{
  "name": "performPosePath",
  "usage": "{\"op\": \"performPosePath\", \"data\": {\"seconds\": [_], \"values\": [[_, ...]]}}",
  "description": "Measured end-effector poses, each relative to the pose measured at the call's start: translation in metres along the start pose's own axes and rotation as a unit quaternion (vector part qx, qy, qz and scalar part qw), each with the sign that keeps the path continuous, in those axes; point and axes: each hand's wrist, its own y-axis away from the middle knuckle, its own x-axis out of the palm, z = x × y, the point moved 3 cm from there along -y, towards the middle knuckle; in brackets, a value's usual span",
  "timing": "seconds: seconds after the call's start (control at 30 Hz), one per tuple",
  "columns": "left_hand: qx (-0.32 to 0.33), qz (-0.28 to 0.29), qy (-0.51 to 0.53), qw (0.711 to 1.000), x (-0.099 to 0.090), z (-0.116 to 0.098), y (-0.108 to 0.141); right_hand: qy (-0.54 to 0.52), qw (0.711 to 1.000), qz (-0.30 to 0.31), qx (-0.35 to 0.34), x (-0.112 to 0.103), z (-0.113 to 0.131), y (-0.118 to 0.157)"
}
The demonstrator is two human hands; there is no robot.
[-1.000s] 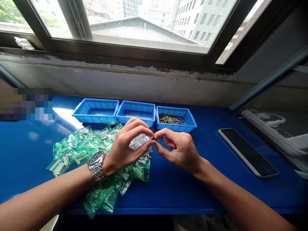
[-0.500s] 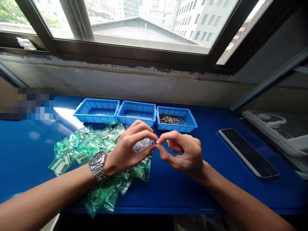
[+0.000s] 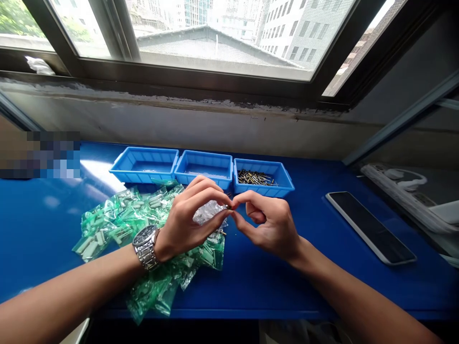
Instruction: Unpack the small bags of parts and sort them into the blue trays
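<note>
A blue workbench (image 3: 287, 296) holds 3 blue plastic trays (image 3: 202, 163), the rightmost with loose brass pins (image 3: 255, 177), and a heap of green plastic bags (image 3: 107, 224). Above the bags, the left hand (image 3: 190, 220) and right hand (image 3: 268, 225) are closed in pinches, gripping a tiny brass pin (image 3: 228, 207) between their fingertips.

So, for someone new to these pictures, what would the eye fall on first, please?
Probably the left hand and right hand at the centre, their fingers meeting on a tiny brass part. Behind them stand three blue trays, the rightmost holding brass pins. Green bags lie heaped on the blue bench at left.
</note>
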Motion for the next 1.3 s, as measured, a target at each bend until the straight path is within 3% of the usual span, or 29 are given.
{"op": "performPosePath", "data": {"seconds": [0.33,0.63,0.83,0.93,1.1,1.3], "values": [[-0.024,-0.004,0.02,1.0,-0.0001,0.0015,-0.001,0.036,0.998,-0.058,0.001,-0.0057,0.0044,0.0021],[-0.008,0.056,0.021,0.998,0.0063,0.0014,0.0017,0.019,0.997,-0.059,-0.038,-0.004,0.0075,0.0053],[-0.021,0.014,0.021,0.999,0.0019,0.0019,0.0007,0.025,0.997,-0.072,-0.012,-0.0073,0.0067,0.0022],[-0.019,-0.008,0.02,1.0,-0.0005,0.0015,0.0,0.026,0.998,-0.05,0.01,-0.0064,0.004,-0.0003],[-0.006,-0.004,0.009,1.0,0.0,-0.0003,0.0,0.007,1.0,-0.01,0.004,-0.0015,0.0,-0.0012],[-0.024,-0.008,0.016,1.0,-0.0007,0.0002,-0.0005,0.043,0.998,-0.036,0.004,-0.0048,0.0021,0.0005]]}}
